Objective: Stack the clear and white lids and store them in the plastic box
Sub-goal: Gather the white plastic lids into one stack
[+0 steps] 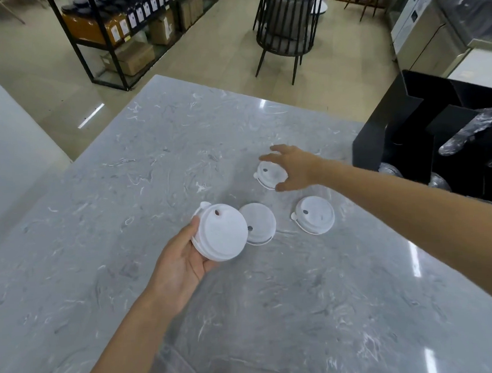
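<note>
Lids lie scattered on the grey marbled bench: we hold a white lid in our left hand, thumb on its left rim and fingers curled beneath it, lifted just above the surface. Beside it on the right rests a second lid, and further right a third lid. Our right hand hovers over the far lid, fingers spread and grasping nothing yet. At the near edge we glimpse the clear plastic box. A black organizer stands at the far right.
</note>
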